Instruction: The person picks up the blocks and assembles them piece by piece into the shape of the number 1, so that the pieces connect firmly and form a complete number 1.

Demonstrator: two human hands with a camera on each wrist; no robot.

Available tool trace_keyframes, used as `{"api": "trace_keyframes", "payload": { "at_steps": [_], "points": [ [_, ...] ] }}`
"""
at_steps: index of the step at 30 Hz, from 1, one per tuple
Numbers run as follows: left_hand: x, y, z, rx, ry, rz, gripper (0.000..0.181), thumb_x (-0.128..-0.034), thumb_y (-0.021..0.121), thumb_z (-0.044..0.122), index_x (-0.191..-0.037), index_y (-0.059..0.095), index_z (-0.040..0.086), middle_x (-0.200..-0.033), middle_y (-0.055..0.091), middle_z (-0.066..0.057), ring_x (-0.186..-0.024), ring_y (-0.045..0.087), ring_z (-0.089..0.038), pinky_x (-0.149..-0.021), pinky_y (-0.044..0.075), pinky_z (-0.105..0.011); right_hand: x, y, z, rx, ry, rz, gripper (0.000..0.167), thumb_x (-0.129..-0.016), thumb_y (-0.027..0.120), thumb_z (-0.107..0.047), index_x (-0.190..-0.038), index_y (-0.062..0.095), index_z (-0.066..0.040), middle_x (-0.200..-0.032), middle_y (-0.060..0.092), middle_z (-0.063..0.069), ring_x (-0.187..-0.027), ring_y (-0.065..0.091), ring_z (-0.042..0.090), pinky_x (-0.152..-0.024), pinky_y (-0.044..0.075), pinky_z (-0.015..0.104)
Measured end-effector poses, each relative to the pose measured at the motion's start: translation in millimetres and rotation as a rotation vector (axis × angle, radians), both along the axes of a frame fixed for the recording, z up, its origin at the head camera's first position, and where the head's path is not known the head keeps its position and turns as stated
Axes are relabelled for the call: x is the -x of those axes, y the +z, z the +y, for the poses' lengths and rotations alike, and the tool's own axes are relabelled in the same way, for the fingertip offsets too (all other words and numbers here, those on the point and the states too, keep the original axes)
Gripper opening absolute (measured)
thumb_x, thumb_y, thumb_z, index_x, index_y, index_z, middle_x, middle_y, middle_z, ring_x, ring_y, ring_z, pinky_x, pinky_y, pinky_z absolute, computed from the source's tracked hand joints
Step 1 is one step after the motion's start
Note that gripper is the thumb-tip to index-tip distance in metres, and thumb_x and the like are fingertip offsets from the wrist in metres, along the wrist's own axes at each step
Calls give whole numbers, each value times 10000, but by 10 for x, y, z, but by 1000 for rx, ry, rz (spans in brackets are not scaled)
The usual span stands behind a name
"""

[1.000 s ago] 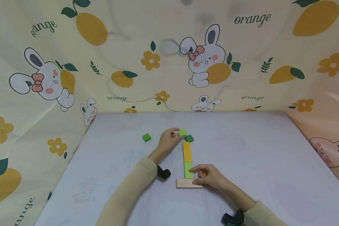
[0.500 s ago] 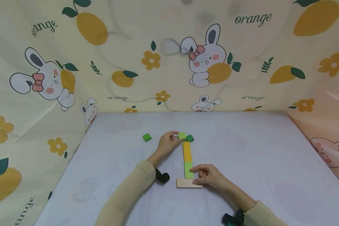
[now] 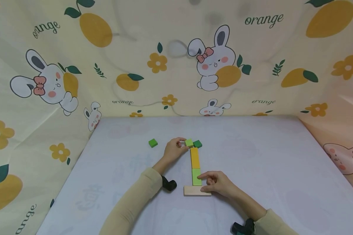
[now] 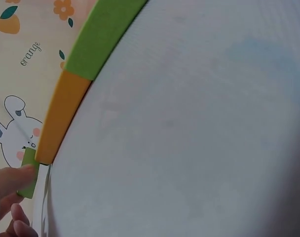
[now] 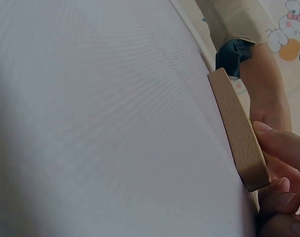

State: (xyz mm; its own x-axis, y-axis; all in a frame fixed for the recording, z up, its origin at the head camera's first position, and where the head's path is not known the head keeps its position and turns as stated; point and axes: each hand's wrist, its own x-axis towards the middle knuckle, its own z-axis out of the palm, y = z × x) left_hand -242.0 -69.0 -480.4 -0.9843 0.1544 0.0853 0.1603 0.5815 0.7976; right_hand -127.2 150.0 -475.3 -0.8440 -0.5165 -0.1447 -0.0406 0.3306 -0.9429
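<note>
In the head view my left hand (image 3: 175,150) pinches a light green block (image 3: 189,143) between thumb and fingers at the far end of a yellow block (image 3: 195,158). A dark green block (image 3: 197,144) is just right of it. The yellow block lies end to end with a longer light green block (image 3: 195,174), which meets a plain wooden block (image 3: 191,191) set crosswise. My right hand (image 3: 220,183) rests its thumb on the wooden block and touches the light green block with its index finger; its other fingers are curled. The left wrist view shows the pinched block (image 4: 29,173) near the yellow one.
A small green block (image 3: 153,143) lies apart on the left of the white tabletop (image 3: 120,169). A patterned cloth (image 3: 176,75) rises behind the table and along both sides. Black wrist devices (image 3: 169,183) sit on both arms.
My left hand has drawn the pinched light green block slightly nearer to me, down to the yellow block's far end. My right hand and the other blocks stay put.
</note>
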Motion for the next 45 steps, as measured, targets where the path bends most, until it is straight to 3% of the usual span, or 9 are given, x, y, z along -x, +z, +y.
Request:
{"api": "trace_keyframes", "payload": {
  "at_steps": [9,24,35,45],
  "points": [
    [-8,-11,11,36,3,-31,350,-824,744,207,-1146,679,88,-743,482,8,-689,409,-122,-631,310,-207,2,-5,-1,4,0,-10,451,-779,776,-82,-1156,620,110,-634,397,-55,-561,347,-8,-519,292,170],
    [0,-31,32,123,12,-26,359,-809,767,244,-1131,691,105,-763,473,7,-714,404,-121,-632,293,-204,-6,-22,2,14,0,6,451,-779,774,-79,-1155,618,116,-633,402,-66,-562,349,-13,-519,298,168],
    [-1,21,19,100,-4,-47,306,-861,614,128,-1153,697,89,-776,497,-3,-768,424,-135,-696,312,-229,-10,-11,8,13,-3,22,442,-778,777,-83,-1148,627,108,-630,391,-59,-564,347,-11,-518,293,179],
    [8,-7,38,119,16,-36,291,-879,671,241,-1136,703,109,-806,519,-11,-753,427,-123,-664,313,-215,-4,-29,7,29,4,15,448,-779,772,-70,-1150,615,127,-621,387,-71,-558,344,-20,-513,290,172]
  ]
}}
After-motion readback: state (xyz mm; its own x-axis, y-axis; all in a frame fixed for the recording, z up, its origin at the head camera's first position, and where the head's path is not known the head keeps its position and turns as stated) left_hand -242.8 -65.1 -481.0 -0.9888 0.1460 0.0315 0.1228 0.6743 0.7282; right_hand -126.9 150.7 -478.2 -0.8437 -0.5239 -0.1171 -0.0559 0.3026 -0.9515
